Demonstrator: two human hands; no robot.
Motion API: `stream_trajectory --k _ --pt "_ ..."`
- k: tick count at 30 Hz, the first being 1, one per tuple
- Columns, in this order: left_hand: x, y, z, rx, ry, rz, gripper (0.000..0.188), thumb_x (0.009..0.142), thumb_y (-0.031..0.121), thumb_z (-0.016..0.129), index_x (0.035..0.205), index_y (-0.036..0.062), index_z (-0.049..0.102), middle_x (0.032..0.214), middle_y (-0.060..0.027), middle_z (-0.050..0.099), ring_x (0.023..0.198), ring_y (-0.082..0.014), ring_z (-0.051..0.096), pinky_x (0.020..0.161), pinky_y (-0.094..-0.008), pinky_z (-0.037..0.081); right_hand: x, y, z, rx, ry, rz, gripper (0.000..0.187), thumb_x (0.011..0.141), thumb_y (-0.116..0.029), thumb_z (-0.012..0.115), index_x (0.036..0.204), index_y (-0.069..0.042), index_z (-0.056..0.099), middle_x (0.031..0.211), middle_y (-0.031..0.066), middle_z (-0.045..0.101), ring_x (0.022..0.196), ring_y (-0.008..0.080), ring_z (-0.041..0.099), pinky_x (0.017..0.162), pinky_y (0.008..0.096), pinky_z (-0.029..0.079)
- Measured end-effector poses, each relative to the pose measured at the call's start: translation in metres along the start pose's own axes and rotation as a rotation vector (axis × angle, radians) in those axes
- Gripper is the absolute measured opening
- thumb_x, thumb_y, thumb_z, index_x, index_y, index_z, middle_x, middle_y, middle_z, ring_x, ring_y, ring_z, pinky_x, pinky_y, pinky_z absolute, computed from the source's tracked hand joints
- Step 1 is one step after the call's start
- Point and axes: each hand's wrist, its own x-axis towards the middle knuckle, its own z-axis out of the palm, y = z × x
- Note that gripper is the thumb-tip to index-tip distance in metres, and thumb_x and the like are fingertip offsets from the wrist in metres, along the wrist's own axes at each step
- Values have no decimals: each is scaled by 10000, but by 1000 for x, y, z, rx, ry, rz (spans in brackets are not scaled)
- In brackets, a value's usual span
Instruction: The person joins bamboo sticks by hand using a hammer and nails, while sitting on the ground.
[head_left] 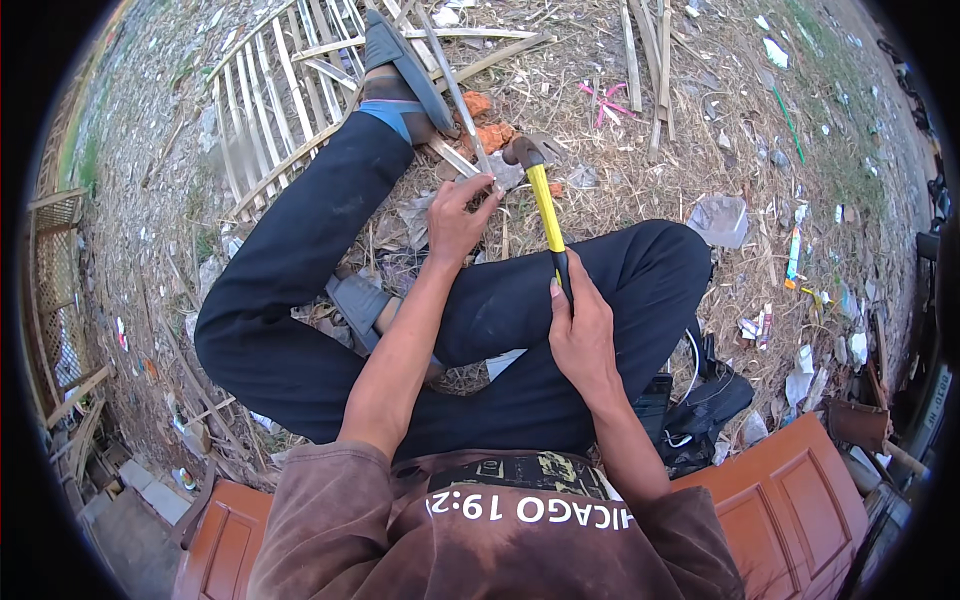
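ground: I'm sat on bare dirt covered in dry straw and plastic litter [740, 215], legs folded, so all my swinging room is the small patch in front of my knees.

bamboo panel: the flat lattice of pale split-bamboo slats [265, 95] lies ahead on my left, pinned under my grey-and-blue rubber sandal [405, 65]. Its near edge runs right past the work spot, so a wide swing could clip a slat.

legs: my black trousers [300, 240] box the spot in on both sides. My right knee sits just beside the hammer's path; a glancing blow could come down on it.

door panels: two reddish-brown wooden door panels [790, 500] behind me, well out of the way.

black bag: a dark bag with white cable [700, 405] by my right hip, no issue.

hammer: yellow-handled claw hammer with a dark steel head [545, 205], head hovering just over the strip end.

right hand: my right hand [580, 325] is clamped around the black grip, low on the handle, so less control at the head.

left hand: my left hand [455, 215] pinches the thin pale bamboo strip [462, 105] right beside the hammer head. Biggest worry by far: fingers that close get hit if I'm slightly off.

brick bits: orange brick chunks [490, 130] under the strip look wobbly; it might skid.

nail: can't tell if there's one, too small.
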Motion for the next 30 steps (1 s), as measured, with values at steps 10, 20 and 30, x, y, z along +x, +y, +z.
stream_trajectory --k 10,20,30 --pt "22 5 -14 13 -179 132 373 754 186 791 1100 78 704 1027 -71 689 888 -270 580 829 -381 488 -2 7 2 3 -80 68 425 927 -1 527 1343 41 449 942 248 602 851 418 625 748 441 494" --pt "39 -15 -22 99 -280 278 371 702 245 828 1007 60 725 1274 -31 639 1107 -284 533 974 -379 433 0 2 2 -48 -111 50 436 926 -7 531 1350 37 438 906 234 593 813 408 620 715 458 492" --pt "28 -22 -18 111 -213 288 498 684 311 830 1118 102 705 1287 24 629 1166 -288 518 1001 -402 438 0 -1 3 -66 -126 41 441 923 -2 532 1352 39 437 889 230 587 783 406 617 694 467 490"
